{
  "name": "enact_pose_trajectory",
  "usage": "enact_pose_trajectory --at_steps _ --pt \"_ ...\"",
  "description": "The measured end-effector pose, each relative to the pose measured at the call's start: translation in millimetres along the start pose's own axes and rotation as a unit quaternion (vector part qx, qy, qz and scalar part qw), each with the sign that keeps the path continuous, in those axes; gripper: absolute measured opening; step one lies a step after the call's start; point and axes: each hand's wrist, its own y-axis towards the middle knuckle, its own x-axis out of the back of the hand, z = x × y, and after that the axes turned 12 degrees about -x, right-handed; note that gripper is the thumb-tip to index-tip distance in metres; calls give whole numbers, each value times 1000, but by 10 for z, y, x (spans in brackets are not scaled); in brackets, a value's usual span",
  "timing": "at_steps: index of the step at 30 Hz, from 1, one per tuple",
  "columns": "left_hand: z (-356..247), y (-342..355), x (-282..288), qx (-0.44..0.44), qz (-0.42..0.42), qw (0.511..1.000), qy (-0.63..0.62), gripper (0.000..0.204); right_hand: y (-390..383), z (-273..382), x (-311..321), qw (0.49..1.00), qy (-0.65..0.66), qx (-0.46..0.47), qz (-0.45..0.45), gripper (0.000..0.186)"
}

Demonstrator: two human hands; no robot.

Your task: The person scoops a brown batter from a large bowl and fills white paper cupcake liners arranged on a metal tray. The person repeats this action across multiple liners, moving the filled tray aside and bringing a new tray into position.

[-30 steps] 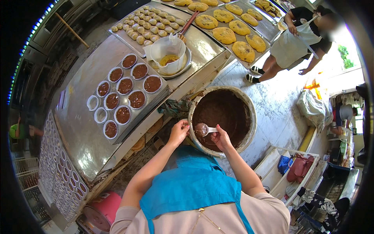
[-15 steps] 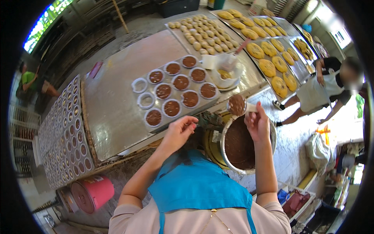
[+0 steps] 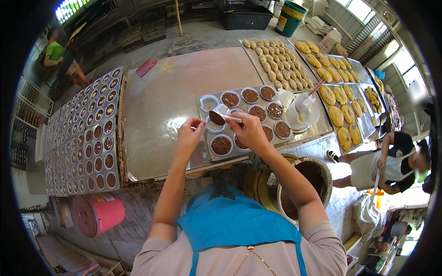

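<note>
My right hand [image 3: 248, 129] grips the handle of a white scoop [image 3: 224, 111] filled with brown batter, tipped over a paper cup [image 3: 215, 129] on a metal tray [image 3: 202, 154]. Beside that cup, my left hand [image 3: 189, 135] has fingertips pinched; I cannot make out what, if anything, is between them. The tray bears several batter-filled cups [image 3: 221, 145] and an empty-looking one [image 3: 209, 102]. At its right stands a translucent jug [image 3: 299, 110] with a pink-handled tool. The batter bucket [image 3: 317, 177] stands below, beside my right forearm.
A large tray of small cups [image 3: 83, 138] lies left, dough balls [image 3: 276, 62] and flat yellow rounds [image 3: 340, 110] behind and right. A pink lidded bucket [image 3: 99, 214] is below the table. A co-worker [image 3: 391, 161] stands at right, another [image 3: 55, 55] at back left.
Both my hands have moved up from the batter bucket to the tray of cups, the scoop now tilted over a cup. The view has swung toward the table.
</note>
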Motion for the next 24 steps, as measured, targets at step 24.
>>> enact_pose_trajectory --at_steps 24 --pt "202 313 58 -13 85 996 -10 16 -266 346 -139 963 -134 169 -162 25"
